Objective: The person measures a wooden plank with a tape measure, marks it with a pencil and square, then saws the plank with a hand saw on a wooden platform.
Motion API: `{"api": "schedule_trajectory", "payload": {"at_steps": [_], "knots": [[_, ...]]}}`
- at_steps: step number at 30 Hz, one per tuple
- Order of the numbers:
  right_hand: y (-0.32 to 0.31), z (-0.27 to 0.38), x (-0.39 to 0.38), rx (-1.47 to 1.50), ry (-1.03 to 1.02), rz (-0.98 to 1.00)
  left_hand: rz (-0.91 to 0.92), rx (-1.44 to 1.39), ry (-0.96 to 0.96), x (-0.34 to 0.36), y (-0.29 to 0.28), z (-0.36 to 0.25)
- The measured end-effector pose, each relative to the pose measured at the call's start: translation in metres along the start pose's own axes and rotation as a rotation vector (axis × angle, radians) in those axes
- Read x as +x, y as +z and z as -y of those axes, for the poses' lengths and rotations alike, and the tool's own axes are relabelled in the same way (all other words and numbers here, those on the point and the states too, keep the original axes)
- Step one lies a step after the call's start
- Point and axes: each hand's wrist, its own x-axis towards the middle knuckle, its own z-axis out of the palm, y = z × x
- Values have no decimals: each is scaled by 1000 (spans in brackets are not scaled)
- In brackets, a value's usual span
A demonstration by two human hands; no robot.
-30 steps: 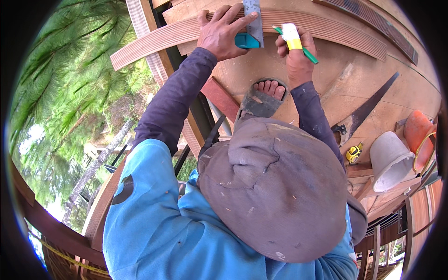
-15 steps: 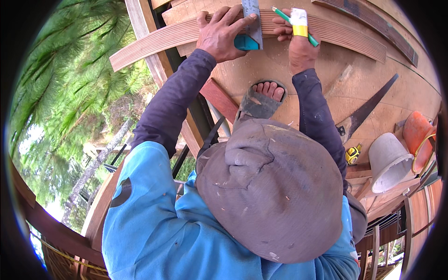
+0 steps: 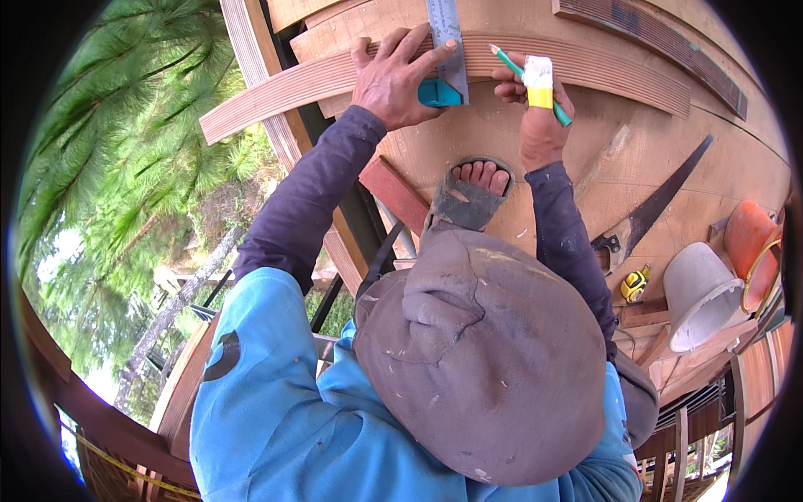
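My left hand (image 3: 393,88) presses a metal try square (image 3: 446,38) with a teal handle (image 3: 439,92) across a long, curved, grooved board (image 3: 619,79); its fingertips rest on the board beside the blade. My right hand (image 3: 544,125) grips a green pencil (image 3: 510,61) just right of the square, its tip over the board near the upper edge. One finger is wrapped in white and yellow tape (image 3: 539,94). Below the board, a sandaled foot (image 3: 471,199) stands on the plywood surface (image 3: 615,197).
A handsaw (image 3: 657,197), a yellow tape measure (image 3: 636,283), a grey bucket (image 3: 703,297) and an orange bucket (image 3: 749,243) lie at right. A dark plank (image 3: 652,46) is at top. Timber framing (image 3: 272,92) edges a drop toward trees at left. A brown cap (image 3: 477,351) fills the lower middle.
The view has shifted slightly. My right hand, with the pencil, has moved a little up and right along the board beside the square. My left hand stays on the square.
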Motion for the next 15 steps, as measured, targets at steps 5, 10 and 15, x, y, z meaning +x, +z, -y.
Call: {"api": "schedule_trajectory", "payload": {"at_steps": [5,10,15], "knots": [[1,-6,-9,-15,-33,27,17,-23,-6,3,-6,-4],[3,-9,-10,-93,-112,81,24,-32,0,2,-8,-3],[5,-9,-11,-75,-83,88,3,-27,12,2,-3,-1]]}}
